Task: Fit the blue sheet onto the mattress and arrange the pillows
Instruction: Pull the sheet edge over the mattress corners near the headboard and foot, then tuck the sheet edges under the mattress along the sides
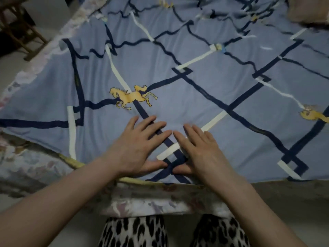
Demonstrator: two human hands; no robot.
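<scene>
The blue sheet [187, 97], printed with dark blue and cream bands and yellow horses, lies spread over the mattress [151, 198], whose floral side shows along the near edge and on the left. My left hand [140, 147] and my right hand [197, 150] rest flat on the sheet side by side near its front edge, fingers spread, holding nothing. The sheet is wrinkled toward the far end. A brownish pillow [308, 11] lies at the far right corner, partly cut off by the frame.
A wooden chair or stool [19, 31] stands on the pale floor beyond the bed's left edge. My legs in leopard-print trousers [135, 232] stand against the near side of the mattress.
</scene>
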